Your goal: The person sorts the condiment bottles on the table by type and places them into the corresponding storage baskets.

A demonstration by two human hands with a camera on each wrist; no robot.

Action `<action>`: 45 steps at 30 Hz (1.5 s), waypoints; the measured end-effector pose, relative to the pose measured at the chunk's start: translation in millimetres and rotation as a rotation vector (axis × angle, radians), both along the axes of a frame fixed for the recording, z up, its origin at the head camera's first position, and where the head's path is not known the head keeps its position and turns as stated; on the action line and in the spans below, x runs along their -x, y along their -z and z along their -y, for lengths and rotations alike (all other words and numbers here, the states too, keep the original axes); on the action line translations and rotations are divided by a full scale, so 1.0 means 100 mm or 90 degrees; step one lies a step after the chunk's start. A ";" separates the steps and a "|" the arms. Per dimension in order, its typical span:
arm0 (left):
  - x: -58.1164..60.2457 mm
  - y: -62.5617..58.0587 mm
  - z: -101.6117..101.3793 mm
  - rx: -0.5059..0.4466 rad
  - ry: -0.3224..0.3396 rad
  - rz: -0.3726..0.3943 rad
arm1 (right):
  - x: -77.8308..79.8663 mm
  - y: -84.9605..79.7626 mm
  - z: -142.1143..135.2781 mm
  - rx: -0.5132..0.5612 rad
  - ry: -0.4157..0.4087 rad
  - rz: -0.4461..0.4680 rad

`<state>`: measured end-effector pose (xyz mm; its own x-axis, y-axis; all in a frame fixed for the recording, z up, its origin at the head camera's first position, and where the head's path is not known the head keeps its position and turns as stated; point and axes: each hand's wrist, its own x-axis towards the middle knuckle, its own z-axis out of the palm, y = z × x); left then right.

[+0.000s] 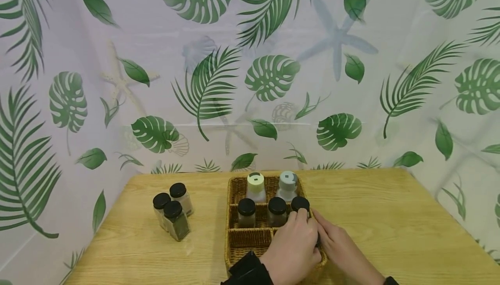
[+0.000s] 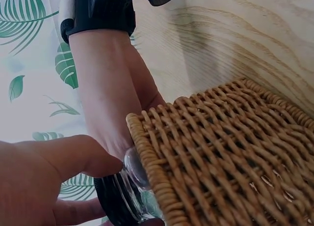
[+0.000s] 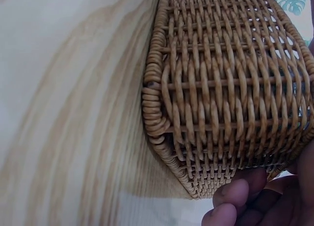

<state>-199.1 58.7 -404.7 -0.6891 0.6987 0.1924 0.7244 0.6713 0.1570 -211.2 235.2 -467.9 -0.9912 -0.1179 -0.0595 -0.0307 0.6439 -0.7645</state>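
A glass jar with a black lid [image 2: 112, 199] is gripped by my left hand [image 1: 294, 248] at the front right of the wicker basket [image 1: 228, 250]. Its glass meets the basket rim in the left wrist view. My right hand [image 1: 343, 246] holds the basket's right side, its curled fingertips [image 3: 234, 191] near the woven wall in the right wrist view; its thumb is hard to make out. Black-lidded jars [image 1: 247, 216] stand in the middle row, the rightmost one [image 1: 300, 203] just beyond my left fingers. A yellow-capped bottle [image 1: 255, 185] and a grey-capped bottle [image 1: 288, 184] stand in the back.
Three black-lidded jars stand close together left of the basket: a rear one [image 1: 180, 196], a left one [image 1: 160, 204] and a front one [image 1: 177, 222]. Everything stands on a wooden table [image 1: 390, 215]. A leaf-patterned cloth [image 1: 273, 116] hangs behind it.
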 end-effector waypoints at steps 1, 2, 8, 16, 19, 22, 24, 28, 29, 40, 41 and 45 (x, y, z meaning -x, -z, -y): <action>0.00 0.00 0.00 0.003 -0.002 0.004 | 0.00 0.01 0.00 0.001 -0.001 0.001; 0.01 0.00 0.00 0.004 -0.003 0.006 | 0.00 0.01 0.00 0.002 -0.002 0.001; 0.02 0.01 0.02 0.011 0.000 0.005 | 0.00 0.04 0.01 -0.003 0.014 0.003; 0.02 0.02 0.04 -0.009 -0.004 0.023 | -0.02 0.06 0.00 0.007 0.019 0.005; 0.01 0.01 0.04 -0.018 -0.014 0.018 | -0.02 0.05 0.00 0.006 0.019 0.002; 0.00 -0.02 0.07 -0.038 -0.027 0.016 | -0.01 0.05 0.01 0.016 0.011 0.011; -0.01 -0.05 0.11 -0.058 -0.032 0.006 | -0.01 0.04 0.01 0.024 0.008 0.017; -0.02 -0.11 0.23 -0.102 -0.053 -0.022 | -0.01 0.03 0.01 0.014 0.009 0.021; -0.02 -0.12 0.27 -0.111 -0.059 -0.029 | -0.02 0.03 0.02 0.010 0.010 0.020; 0.01 -0.15 0.69 -0.156 -0.116 -0.096 | -0.03 0.02 0.05 0.013 0.025 0.042; 0.01 -0.15 0.72 -0.158 -0.121 -0.102 | -0.02 0.01 0.05 0.009 0.024 0.039; 0.03 -0.14 0.88 -0.170 -0.146 -0.113 | -0.01 0.02 0.05 -0.010 0.012 0.025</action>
